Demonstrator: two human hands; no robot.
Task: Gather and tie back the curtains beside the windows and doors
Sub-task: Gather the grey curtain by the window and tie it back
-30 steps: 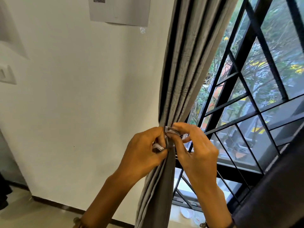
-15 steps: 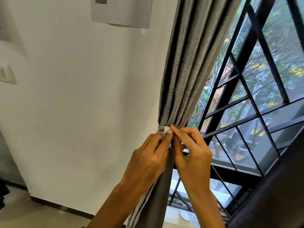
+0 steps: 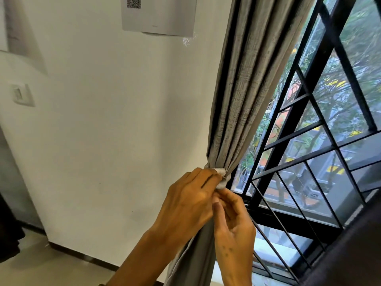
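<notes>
Right hand dropped below the tieback (left hand now higher).

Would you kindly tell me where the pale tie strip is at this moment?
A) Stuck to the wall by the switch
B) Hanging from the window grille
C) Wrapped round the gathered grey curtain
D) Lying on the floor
C: the pale tie strip cinches the gathered curtain into a narrow neck, just where the left hand and right hand meet and pinch it.
</notes>
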